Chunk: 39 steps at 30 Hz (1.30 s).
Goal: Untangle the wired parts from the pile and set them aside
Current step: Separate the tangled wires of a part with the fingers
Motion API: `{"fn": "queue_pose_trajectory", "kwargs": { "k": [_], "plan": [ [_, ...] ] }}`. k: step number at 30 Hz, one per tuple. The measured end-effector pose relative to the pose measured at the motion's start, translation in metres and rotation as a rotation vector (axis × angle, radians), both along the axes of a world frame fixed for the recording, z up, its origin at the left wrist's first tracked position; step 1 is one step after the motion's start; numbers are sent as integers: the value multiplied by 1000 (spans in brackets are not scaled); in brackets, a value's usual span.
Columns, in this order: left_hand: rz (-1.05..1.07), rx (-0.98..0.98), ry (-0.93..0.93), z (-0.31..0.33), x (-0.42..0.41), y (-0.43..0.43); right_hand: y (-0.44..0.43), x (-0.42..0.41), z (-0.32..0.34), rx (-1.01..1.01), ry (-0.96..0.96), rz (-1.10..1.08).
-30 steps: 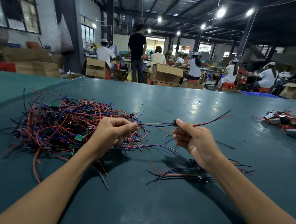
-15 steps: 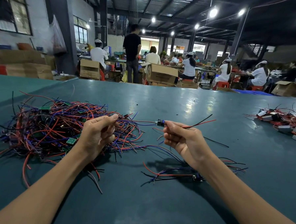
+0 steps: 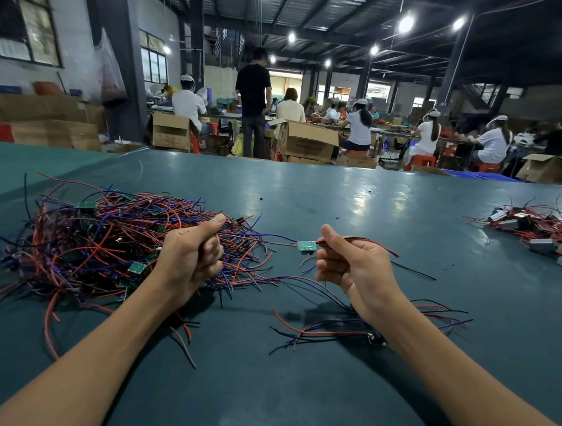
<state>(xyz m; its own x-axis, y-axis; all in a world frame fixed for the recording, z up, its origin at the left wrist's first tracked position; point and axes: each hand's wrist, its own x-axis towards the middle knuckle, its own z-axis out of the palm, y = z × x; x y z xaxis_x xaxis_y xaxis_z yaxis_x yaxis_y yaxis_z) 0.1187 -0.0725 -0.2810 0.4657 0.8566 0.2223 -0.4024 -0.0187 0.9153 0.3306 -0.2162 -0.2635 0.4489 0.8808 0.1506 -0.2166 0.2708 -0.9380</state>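
A tangled pile (image 3: 105,244) of red, blue and black wires with small green circuit boards lies on the left of the green table (image 3: 354,209). My left hand (image 3: 191,260) is curled into the pile's right edge and grips wires there. My right hand (image 3: 350,264) pinches the red and black leads of one wired part, whose small green board (image 3: 306,246) hangs just left of my thumb. Blue and red wires still run from that board back into the pile. A few separated wired parts (image 3: 360,329) lie under my right wrist.
A second heap of wired parts with grey blocks (image 3: 541,231) sits at the table's right edge. Beyond the far edge stand cardboard boxes (image 3: 305,140) and several people at work benches. Small black specks lie on the table's middle.
My right hand has drawn the part to the right, so its green board now shows clear of the pile. My left hand has clenched tighter on the pile, thumb raised.
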Motion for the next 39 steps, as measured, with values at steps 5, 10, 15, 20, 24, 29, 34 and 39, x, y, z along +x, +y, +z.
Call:
{"fn": "queue_pose_trajectory", "kwargs": {
  "k": [5, 10, 15, 20, 24, 29, 34, 39],
  "plan": [
    [-10, 3, 9, 0, -1, 1, 1, -1, 1, -30, 47, -11],
    [-4, 42, 12, -1, -2, 1, 0, 4, 3, -69, 108, 18],
    [153, 242, 162, -1, 2, -1, -2, 23, 8, -40, 211, -59],
    [287, 530, 385, 3, 20, -12, -3, 47, 15, -64, 338, -159],
    [351, 575, 509, 6, 44, -11, -7, 72, 16, -143, 421, -231],
    [223, 444, 559, -2, 87, -13, -12, 102, 11, -178, 497, -314],
    [113, 156, 581, -1, 118, -17, -13, 112, 4, -179, 581, -331],
    [98, 68, 530, 14, 110, -21, -19, 118, 7, -132, 674, -390]
  ]
}}
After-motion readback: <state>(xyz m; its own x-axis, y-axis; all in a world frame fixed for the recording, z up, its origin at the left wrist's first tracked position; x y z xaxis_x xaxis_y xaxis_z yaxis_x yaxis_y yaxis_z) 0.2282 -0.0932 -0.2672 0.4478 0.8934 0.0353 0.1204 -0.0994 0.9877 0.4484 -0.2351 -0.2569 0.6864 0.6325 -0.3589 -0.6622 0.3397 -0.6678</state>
